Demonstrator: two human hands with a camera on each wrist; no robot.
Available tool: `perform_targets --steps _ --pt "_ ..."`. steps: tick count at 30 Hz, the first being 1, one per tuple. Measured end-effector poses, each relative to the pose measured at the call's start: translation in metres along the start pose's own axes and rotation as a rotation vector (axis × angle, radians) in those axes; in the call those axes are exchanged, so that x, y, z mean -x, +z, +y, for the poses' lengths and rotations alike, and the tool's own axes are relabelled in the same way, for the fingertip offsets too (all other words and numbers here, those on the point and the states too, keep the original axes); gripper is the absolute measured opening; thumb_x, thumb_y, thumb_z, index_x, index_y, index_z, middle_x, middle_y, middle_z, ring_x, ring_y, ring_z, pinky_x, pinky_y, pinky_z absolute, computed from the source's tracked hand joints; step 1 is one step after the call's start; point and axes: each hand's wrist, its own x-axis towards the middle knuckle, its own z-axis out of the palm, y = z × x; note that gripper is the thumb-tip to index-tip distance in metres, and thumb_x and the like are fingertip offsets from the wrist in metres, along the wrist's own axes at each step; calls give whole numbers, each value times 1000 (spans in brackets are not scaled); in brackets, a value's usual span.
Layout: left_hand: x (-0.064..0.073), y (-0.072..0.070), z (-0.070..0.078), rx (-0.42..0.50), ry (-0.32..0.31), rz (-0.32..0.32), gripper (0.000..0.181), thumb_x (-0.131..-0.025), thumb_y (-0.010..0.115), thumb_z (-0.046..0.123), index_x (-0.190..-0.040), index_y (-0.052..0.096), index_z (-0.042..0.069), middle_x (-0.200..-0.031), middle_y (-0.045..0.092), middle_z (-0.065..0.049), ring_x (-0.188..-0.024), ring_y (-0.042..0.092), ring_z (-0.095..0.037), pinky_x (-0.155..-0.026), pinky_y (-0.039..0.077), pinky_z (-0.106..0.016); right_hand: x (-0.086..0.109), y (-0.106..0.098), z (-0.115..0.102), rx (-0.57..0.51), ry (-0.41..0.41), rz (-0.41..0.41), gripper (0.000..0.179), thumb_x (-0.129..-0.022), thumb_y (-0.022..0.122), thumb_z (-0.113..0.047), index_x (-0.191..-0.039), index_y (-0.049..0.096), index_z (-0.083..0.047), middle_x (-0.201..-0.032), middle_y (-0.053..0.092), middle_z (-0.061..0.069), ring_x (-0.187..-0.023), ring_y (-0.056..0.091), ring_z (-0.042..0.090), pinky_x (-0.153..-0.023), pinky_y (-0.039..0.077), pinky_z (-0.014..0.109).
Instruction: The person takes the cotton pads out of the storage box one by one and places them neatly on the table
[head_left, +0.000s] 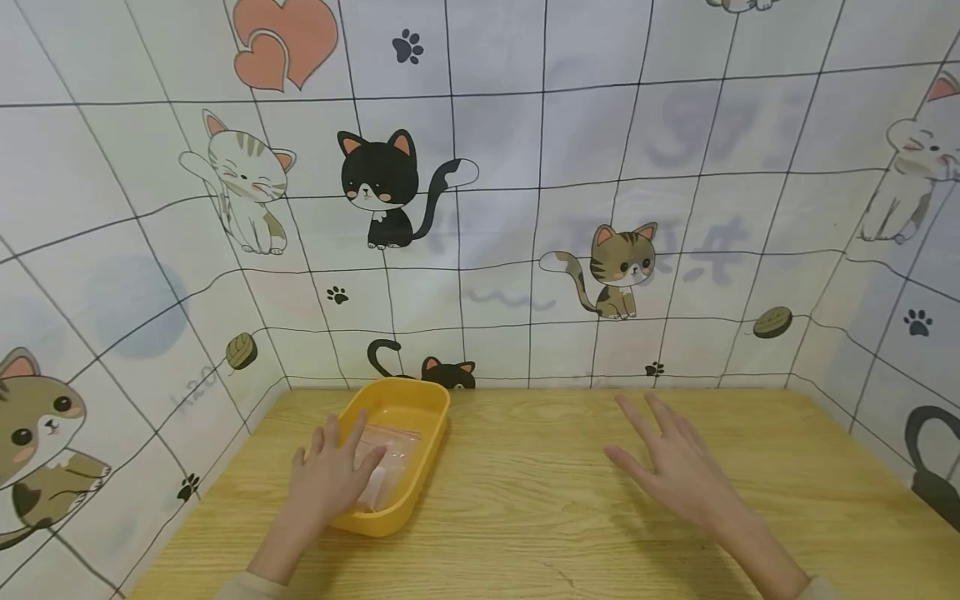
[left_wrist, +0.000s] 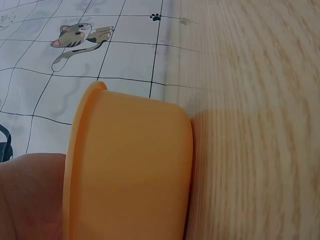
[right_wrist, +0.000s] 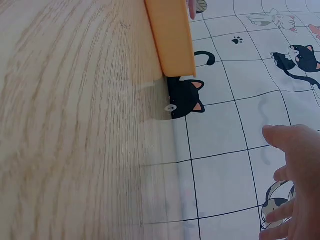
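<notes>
A yellow-orange plastic tray [head_left: 420, 487] stands at the left of the wooden table. Inside it lie clear plastic zip bags [head_left: 397, 446] with a pinkish edge and a small white piece [head_left: 377, 483]. My left hand [head_left: 330, 473] hovers over the tray's left side with its fingers spread, holding nothing. The left wrist view shows the tray's outer wall [left_wrist: 130, 165] close up, with part of the hand at its rim. Over the right half of the table my right hand [head_left: 678, 467] is held with fingers extended and apart, nothing in it.
The wooden table [head_left: 525, 492] runs back to a white sheet [head_left: 502, 217] printed with grid lines and cartoon cats. The sheet also rises along the left and right sides. The tray's far end is near the back sheet.
</notes>
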Motion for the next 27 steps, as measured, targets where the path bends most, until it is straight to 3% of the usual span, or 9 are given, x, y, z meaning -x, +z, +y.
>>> perform_targets --steps 8,21,27 --pt "-4 -1 -5 4 -8 23 73 -104 52 38 -157 23 -2 -147 29 -45 -129 38 -62 -95 38 -73 -2 2 -6 16 -10 12 75 -101 56 -51 -161 26 -18 -159 20 33 -135 30 61 -106 23 75" --pt "-5 -8 -9 58 -34 65 70 -99 58 24 -152 26 -10 -135 46 -42 -115 50 -60 -88 46 -68 -9 12 -14 -32 -42 35 70 -102 56 -46 -159 31 -13 -156 27 32 -134 36 58 -99 32 76" --pt "-6 -8 -10 94 -29 88 61 -98 59 16 -144 35 -16 -125 52 -40 -106 57 -56 -83 50 -66 -11 15 -16 -44 -50 34 69 -103 55 -44 -158 31 -11 -155 29 33 -131 40 59 -95 36 76"
